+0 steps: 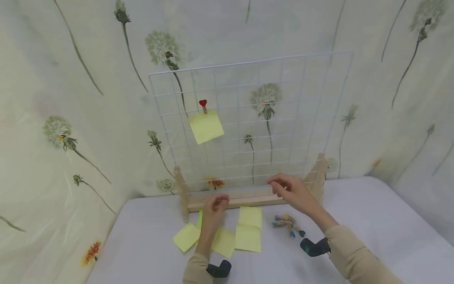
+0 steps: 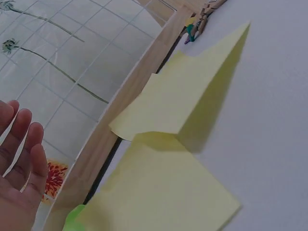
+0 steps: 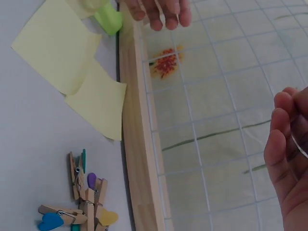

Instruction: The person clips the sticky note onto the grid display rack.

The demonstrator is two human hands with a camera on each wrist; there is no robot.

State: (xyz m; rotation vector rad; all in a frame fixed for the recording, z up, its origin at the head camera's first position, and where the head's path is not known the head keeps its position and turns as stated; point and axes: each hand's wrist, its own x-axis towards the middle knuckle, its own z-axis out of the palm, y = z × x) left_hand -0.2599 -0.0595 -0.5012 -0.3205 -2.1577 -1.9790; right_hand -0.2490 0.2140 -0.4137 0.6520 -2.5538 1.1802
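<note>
A white wire grid (image 1: pixel 251 62) stands upright in a wooden base (image 1: pixel 244 201). High on its left, a clothespin with a red heart (image 1: pixel 203 103) clips a yellow sticky note (image 1: pixel 206 128). My left hand (image 1: pixel 213 217) hovers over the loose yellow notes near the base, fingers loosely bent, holding nothing I can see. Farther right, my right hand (image 1: pixel 292 192) is raised before the grid's lower part, fingers relaxed and apparently holding nothing. Below it lies a pile of small wooden clothespins (image 3: pixel 87 207) with coloured hearts.
Several yellow sticky notes (image 1: pixel 248 238) lie on the white table (image 1: pixel 142 240), some overlapping. A green note (image 3: pixel 109 19) is partly hidden beside the base. Behind the grid hangs a dandelion-patterned curtain (image 1: pixel 106 130). Wooden feet (image 1: pixel 181 195) prop both grid ends.
</note>
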